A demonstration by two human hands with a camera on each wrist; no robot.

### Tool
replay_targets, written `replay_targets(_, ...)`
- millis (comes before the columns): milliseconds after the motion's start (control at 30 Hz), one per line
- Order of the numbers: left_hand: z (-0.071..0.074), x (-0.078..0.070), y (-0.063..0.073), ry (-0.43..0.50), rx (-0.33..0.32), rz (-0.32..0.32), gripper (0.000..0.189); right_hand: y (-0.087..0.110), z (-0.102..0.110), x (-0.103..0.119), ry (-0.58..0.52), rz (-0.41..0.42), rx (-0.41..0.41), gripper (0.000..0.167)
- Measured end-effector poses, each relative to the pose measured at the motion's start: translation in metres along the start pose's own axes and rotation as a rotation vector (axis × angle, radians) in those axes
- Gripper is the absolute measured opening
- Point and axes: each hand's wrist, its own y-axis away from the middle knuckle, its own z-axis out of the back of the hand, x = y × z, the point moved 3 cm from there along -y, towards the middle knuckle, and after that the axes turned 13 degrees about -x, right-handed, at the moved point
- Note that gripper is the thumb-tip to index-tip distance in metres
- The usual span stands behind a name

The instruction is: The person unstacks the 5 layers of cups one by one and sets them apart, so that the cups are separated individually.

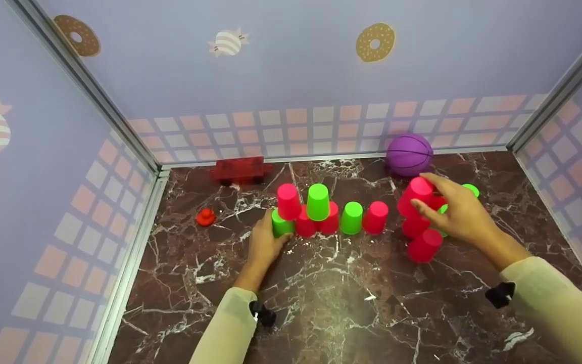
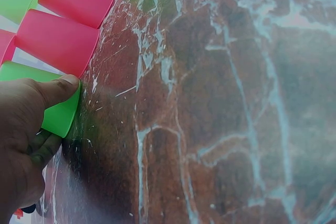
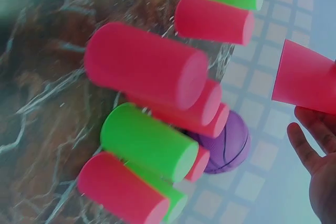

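Note:
My left hand (image 1: 264,242) holds the upside-down green cup (image 1: 282,225) at the left end of a row, thumb and fingers on either side of it in the left wrist view. Over that row stand a pink cup (image 1: 289,202) and a green cup (image 1: 318,202), also inverted. Farther right in the row are another green cup (image 1: 351,218) and a pink cup (image 1: 375,218). At the right, my right hand (image 1: 460,212) grips a raised pink cup (image 3: 304,77) between thumb and fingers, with its wider end downward.
Beneath and around the right hand stand loose cups, including a pink cup (image 1: 425,246) and a green cup (image 3: 149,141). A purple ball (image 1: 409,154) sits by the back wall. To the left are a red toy vehicle (image 1: 240,170) and a small red-orange toy (image 1: 206,217).

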Motion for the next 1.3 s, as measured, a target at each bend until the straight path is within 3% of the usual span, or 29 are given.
replay_targets(633, -0.001, 0.003, -0.001, -0.008, 0.004, -0.007, 0.076, 0.061, 0.038, -0.045, 0.084, -0.083, -0.046, 0.062)
replay_targets(933, -0.001, 0.003, 0.0, -0.009, -0.004, -0.016, 0.075, 0.081, 0.041, -0.057, 0.093, -0.091, -0.099, 0.064)
replay_targets(1300, -0.001, 0.002, 0.0, -0.01, -0.001, -0.008, 0.076, 0.109, 0.028, -0.068, 0.083, -0.134, -0.051, 0.062)
